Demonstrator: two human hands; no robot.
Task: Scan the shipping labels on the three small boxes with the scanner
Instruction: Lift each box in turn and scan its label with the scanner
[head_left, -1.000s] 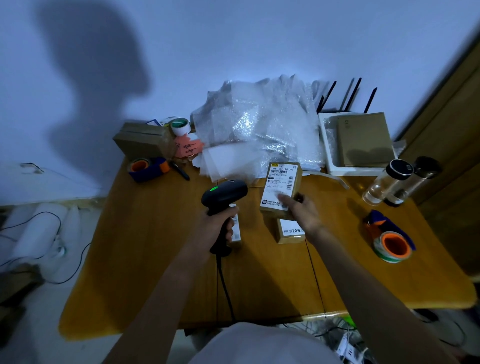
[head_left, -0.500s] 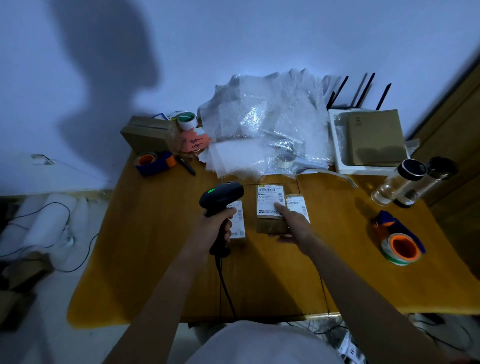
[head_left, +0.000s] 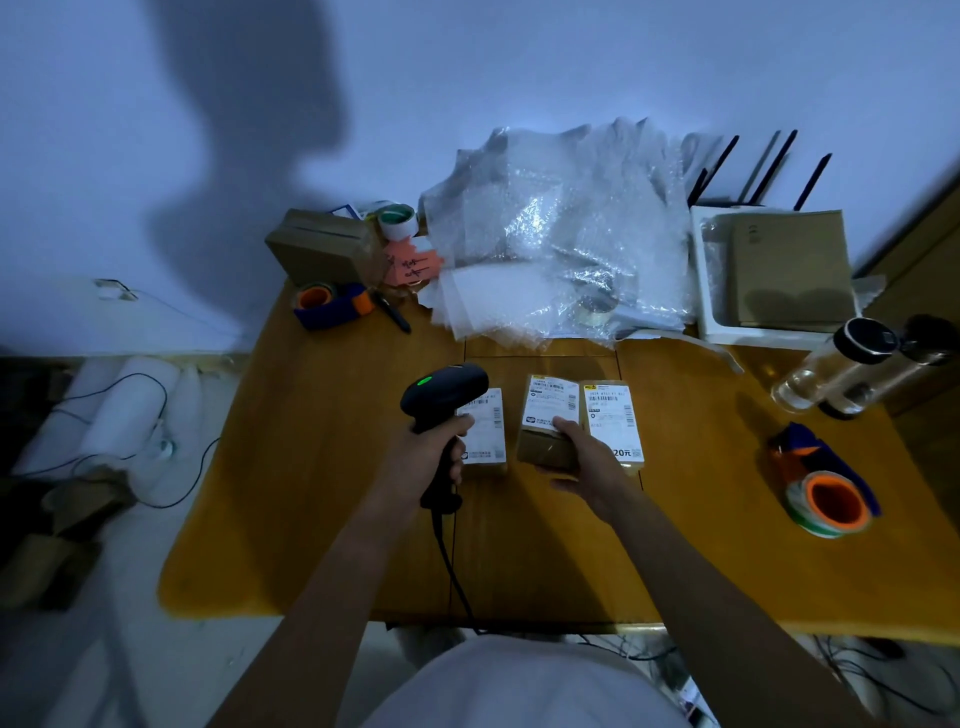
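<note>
While three small cardboard boxes lie in a row on the glossy wooden table (head_left: 322, 467) at mid-frame, each bears a white printed label with barcodes. The left box (head_left: 485, 431) sits partly behind the scanner (head_left: 441, 400), a rounded black plastic pistol shape with a green light on top and a cable trailing down the frame. The left hand (head_left: 426, 457) is wrapped tight round its handle, forearm reaching up from the lower left. The right hand (head_left: 584, 460) clasps the near end of the middle box (head_left: 548, 421), thumb on its label, fingers curled under. The right box (head_left: 613, 415) lies just beside it, touching; its label reads "20元", the finer print too small to read. Crinkled bubble wrap (head_left: 561, 234) is heaped at upper centre. A tape roll (head_left: 831, 506) with an orange core lies at right.
</note>
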